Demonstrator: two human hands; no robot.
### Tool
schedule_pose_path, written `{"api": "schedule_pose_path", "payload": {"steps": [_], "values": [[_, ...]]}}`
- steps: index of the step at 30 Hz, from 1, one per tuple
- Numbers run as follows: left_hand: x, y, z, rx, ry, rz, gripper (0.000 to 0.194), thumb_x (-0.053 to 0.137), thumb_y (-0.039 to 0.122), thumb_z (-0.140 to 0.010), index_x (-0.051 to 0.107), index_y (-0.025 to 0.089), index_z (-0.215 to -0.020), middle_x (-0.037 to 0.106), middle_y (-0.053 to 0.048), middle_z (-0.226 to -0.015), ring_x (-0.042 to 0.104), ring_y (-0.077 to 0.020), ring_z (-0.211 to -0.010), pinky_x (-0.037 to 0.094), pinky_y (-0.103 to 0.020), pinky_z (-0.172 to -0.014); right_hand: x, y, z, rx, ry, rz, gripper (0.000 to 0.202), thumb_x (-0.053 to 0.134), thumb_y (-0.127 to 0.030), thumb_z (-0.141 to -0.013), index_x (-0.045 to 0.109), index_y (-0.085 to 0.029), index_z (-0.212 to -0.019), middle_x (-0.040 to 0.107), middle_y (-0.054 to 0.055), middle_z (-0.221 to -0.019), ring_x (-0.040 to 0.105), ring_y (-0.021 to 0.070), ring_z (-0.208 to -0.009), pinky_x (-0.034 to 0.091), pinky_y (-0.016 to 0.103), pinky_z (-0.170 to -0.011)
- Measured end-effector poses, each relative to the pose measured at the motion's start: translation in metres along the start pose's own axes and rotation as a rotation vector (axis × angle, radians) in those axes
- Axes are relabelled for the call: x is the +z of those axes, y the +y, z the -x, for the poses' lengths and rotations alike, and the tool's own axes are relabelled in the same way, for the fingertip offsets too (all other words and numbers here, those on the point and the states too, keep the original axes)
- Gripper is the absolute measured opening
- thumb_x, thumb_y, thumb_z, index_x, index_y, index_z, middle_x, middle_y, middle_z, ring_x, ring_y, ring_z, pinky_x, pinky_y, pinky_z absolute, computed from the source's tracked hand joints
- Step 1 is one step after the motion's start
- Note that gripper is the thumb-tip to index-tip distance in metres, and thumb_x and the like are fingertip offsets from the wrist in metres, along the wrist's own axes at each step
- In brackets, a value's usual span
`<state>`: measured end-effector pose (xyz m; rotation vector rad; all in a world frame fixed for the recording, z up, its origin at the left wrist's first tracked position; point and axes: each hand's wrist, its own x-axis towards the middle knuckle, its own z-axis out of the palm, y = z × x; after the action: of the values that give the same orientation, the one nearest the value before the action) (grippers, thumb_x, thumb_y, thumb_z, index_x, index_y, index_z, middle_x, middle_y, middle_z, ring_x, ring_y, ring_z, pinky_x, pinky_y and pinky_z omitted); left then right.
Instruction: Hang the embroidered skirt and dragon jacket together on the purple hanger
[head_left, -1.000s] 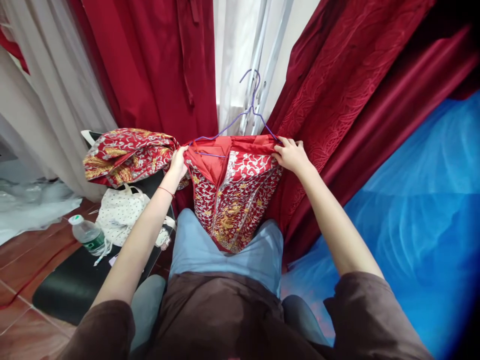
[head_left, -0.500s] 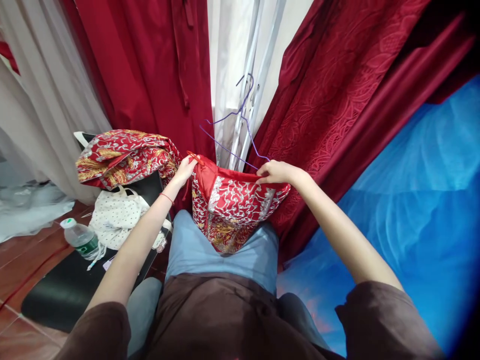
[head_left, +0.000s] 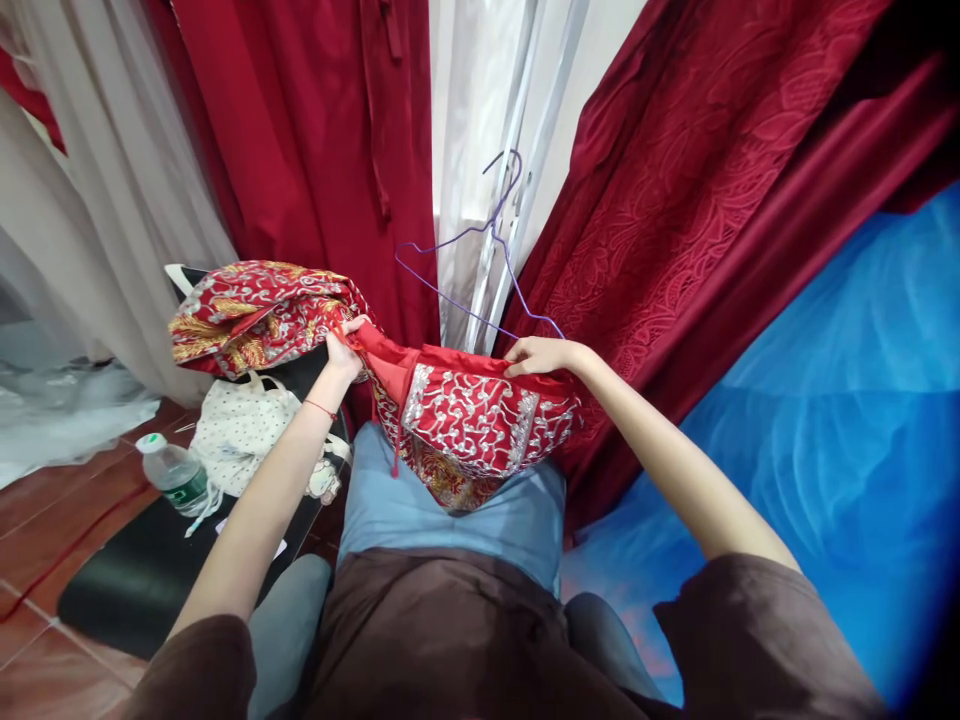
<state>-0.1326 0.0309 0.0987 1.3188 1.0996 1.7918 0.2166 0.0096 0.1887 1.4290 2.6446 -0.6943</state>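
The embroidered garment [head_left: 469,420] stretches crosswise at the frame's centre, its left end pinched in the left hand [head_left: 345,348]; the right hand [head_left: 546,356], clamped on its top edge, is nearer the purple hanger [head_left: 493,226].
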Motion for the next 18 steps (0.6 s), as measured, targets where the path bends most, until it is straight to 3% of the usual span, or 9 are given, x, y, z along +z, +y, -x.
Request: {"api": "schedule_pose_path", "payload": {"steps": [3,6,9,11,13,16,18], "values": [[-0.002,-0.001,-0.001,-0.082,0.042,0.086,0.033,0.061,0.051,-0.075,0.045,0.025,-0.064,0.048,0.002,-0.06,0.051,-0.0164,-0.061,0.047,-0.032,-0.071,0.015,-0.006,0.0,0.104,0.23,0.211,0.012,0.063,-0.02,-0.08,0.073,-0.019,-0.072,0.073,0.004,-0.075,0.07,0.0257,-0.082,0.043,0.047,-0.098],[-0.008,0.002,0.002,0.041,-0.029,-0.173,0.03,0.069,0.044,-0.08,0.051,0.024,-0.066,0.05,0.003,-0.06,0.048,-0.016,-0.061,0.042,-0.031,-0.07,0.036,-0.014,0.001,0.261,0.56,0.443,0.018,0.057,-0.015,-0.083,0.075,-0.015,-0.085,0.076,0.014,-0.087,0.072,0.0329,-0.094,0.032,0.061,-0.108],[-0.013,0.006,0.009,0.156,-0.064,-0.47,0.033,0.067,0.037,-0.087,0.051,0.024,-0.062,0.049,0.003,-0.056,0.043,-0.0156,-0.056,0.036,-0.03,-0.064,0.043,-0.018,0.0,0.387,0.735,0.429,0.027,0.051,-0.016,-0.087,0.075,-0.009,-0.096,0.074,0.025,-0.1,0.071,0.0373,-0.099,0.04,0.058,-0.104],[-0.011,0.008,0.011,0.131,-0.045,-0.537,0.039,0.064,0.033,-0.091,0.047,0.023,-0.057,0.046,0.003,-0.053,0.04,-0.0148,-0.053,0.033,-0.03,-0.061,0.034,-0.018,-0.002,0.457,0.762,0.297,0.027,0.05,-0.019,-0.088,0.074,-0.009,-0.095,0.073,0.027,-0.103,0.071,0.0385,-0.101,0.049,0.051,-0.094],[-0.001,0.008,0.01,0.067,0.0,-0.503,0.045,0.062,0.032,-0.093,0.041,0.023,-0.054,0.04,0.004,-0.051,0.036,-0.0135,-0.051,0.03,-0.03,-0.058,0.02,-0.019,-0.007,0.456,0.741,0.101,0.021,0.051,-0.021,-0.089,0.071,-0.014,-0.085,0.074,0.022,-0.093,0.071,0.0348,-0.096,0.053,0.044,-0.085],[0.03,0.008,0.005,0.025,0.049,-0.329,0.045,0.061,0.041,-0.095,0.042,0.023,-0.058,0.039,0.005,-0.052,0.038,-0.0127,-0.052,0.034,-0.029,-0.057,0.002,-0.034,-0.02,0.338,0.692,-0.342,0.023,0.053,-0.018,-0.089,0.056,-0.02,-0.066,0.065,0.008,-0.067,0.067,0.0224,-0.07,0.054,0.034,-0.073],[0.058,0.012,0.003,0.04,0.062,-0.199,0.038,0.059,0.047,-0.096,0.051,0.022,-0.07,0.052,0.003,-0.062,0.051,-0.0139,-0.061,0.043,-0.028,-0.064,-0.004,-0.052,-0.032,0.242,0.689,-0.659,0.027,0.051,-0.015,-0.091,0.049,-0.021,-0.065,0.058,0.002,-0.06,0.059,0.016,-0.057,0.053,0.031,-0.065]]}}
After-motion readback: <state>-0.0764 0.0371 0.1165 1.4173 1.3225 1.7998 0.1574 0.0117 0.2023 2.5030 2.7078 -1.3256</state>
